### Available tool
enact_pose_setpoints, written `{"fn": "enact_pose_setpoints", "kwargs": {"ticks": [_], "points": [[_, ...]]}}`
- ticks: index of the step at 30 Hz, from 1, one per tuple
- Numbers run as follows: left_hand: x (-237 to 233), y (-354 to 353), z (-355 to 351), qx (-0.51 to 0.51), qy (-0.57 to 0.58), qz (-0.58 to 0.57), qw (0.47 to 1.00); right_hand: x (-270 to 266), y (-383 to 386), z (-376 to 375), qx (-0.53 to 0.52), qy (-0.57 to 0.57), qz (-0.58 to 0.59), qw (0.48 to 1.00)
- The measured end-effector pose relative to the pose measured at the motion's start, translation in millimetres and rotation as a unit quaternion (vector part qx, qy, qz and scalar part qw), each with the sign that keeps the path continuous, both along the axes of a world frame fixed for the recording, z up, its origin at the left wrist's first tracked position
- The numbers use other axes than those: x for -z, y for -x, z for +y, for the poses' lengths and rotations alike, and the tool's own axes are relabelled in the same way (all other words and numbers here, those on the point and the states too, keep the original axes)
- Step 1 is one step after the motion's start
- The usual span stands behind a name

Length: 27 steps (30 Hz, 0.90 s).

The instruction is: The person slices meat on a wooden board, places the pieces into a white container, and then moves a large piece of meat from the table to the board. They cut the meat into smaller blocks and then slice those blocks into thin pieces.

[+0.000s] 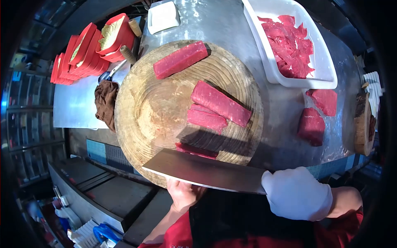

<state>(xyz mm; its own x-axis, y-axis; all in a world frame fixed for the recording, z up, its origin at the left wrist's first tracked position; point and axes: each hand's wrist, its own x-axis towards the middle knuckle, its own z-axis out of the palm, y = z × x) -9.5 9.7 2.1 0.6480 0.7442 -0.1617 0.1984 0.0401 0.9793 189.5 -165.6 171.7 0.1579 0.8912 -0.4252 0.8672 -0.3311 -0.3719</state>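
Five gloved fingers of the right hand [297, 193] are curled fully shut round the grip of the cleaver [202, 170], at about five o'clock of the round chopping board [153, 111]. That closed fist carries the broad blade flat across the board's six o'clock rim. The bare left hand [182, 194] sits just below the blade. Its fingertips are hidden behind the steel, so their spread, and whether they hold anything, cannot be told. A thin meat strip [196, 150] lies touching the blade's far side. Two slabs [220, 103] rest at the board's three o'clock, and a third slab [180, 60] lies at twelve o'clock, well clear of the edge. Cut slices [289, 45] fill the white tray [269, 70] at two o'clock, on the knife hand's side.
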Motion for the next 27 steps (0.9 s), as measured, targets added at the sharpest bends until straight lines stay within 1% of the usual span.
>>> {"fn": "enact_pose_setpoints", "kwargs": {"ticks": [1,2,3,4,5,6,7,8,9,10,11,12,13,14,15,16,17,18,19,20,22,24,26,27], "points": [[-6.2,-3.3,-1.4,-0.018,0.088,-0.053,0.995,-0.6,-0.4,-1.9,-0.016,0.013,-0.007,1.0],[-9.3,-5.3,-1.6,-0.037,0.174,-0.106,0.978,-0.8,-0.2,-3.0,-0.016,0.015,-0.005,1.0],[-9.7,-10.5,4.7,0.028,-0.077,-0.03,0.996,-1.6,-0.4,-2.1,-0.025,0.021,-0.015,0.999],[-16.9,-13.6,2.1,0.03,-0.075,-0.028,0.996,-2.2,-1.1,-0.8,-0.034,0.027,-0.025,0.999],[-29.2,-17.0,-4.0,-0.052,0.076,-0.074,0.993,-2.4,-2.8,0.9,-0.033,0.03,-0.023,0.999],[-39.5,-23.3,-5.9,-0.133,0.226,-0.115,0.958,-2.3,-4.8,3.2,-0.042,0.034,-0.014,0.998],[-25.6,-11.6,-2.8,-0.157,0.273,-0.135,0.94,-2.0,-6.4,5.9,-0.051,0.039,-0.005,0.998],[-22.3,-5.8,-0.6,-0.158,0.276,-0.133,0.939,-1.9,-7.3,9.4,-0.052,0.044,-0.003,0.998],[-19.9,-1.6,1.5,-0.086,0.051,-0.039,0.994,-1.8,-7.9,13.7,-0.043,0.065,0.013,0.997],[-16.0,3.3,4.0,-0.006,-0.176,0.057,0.983,-1.5,-8.6,18.6,-0.034,0.087,0.027,0.995],[-3.5,12.3,8.0,0.022,-0.176,0.018,0.984,-0.2,-9.5,24.2,-0.034,0.092,0.026,0.995],[6.0,17.4,8.9,0.021,-0.171,0.015,0.985,1.6,-10.1,31.2,-0.025,0.089,0.048,0.995],[14.0,21.1,10.4,0.054,-0.252,0.019,0.966,4.0,-10.1,38.8,-0.016,0.084,0.07,0.994],[7.1,8.8,16.4,0.085,-0.333,0.022,0.939,7.2,-9.7,48.6,-0.015,0.086,0.066,0.994],[-12.7,0.2,21.3,0.104,-0.408,0.029,0.907,12.3,-8.3,59.3,0.002,0.056,0.088,0.995],[-22.3,-11.7,25.4,0.101,-0.408,0.026,0.907,17.9,-5.7,69.4,0.018,0.025,0.111,0.993],[-28.6,-20.5,26.6,0.112,-0.42,0.011,0.901,25.2,-2.6,79.5,0.009,0.012,0.137,0.99],[-31.2,-26.5,27.3,0.125,-0.431,-0.004,0.894,38.7,1.3,93.9,0.045,-0.116,0.161,0.979],[-29.2,-25.4,35.6,0.161,-0.47,0.003,0.868,45.7,7.8,101.7,0.055,-0.097,0.165,0.98],[-30.1,-31.0,23.1,0.101,-0.465,0.023,0.879,46.0,8.5,113.6,0.063,-0.081,0.167,0.981],[-34.2,-29.8,19.3,0.107,-0.462,0.06,0.878,51.0,10.8,111.0,0.062,-0.11,0.15,0.981],[-39.8,-35.0,15.9,0.1,-0.476,0.058,0.872,45.3,10.9,99.9,0.06,-0.146,0.132,0.979],[-35.3,-32.0,14.8,0.08,-0.479,0.031,0.874,40.0,7.1,75.7,0.066,-0.066,0.127,0.988],[-37.2,-29.4,13.8,0.087,-0.462,0.04,0.882,33.2,1.0,63.4,0.063,-0.013,0.101,0.993]]}}
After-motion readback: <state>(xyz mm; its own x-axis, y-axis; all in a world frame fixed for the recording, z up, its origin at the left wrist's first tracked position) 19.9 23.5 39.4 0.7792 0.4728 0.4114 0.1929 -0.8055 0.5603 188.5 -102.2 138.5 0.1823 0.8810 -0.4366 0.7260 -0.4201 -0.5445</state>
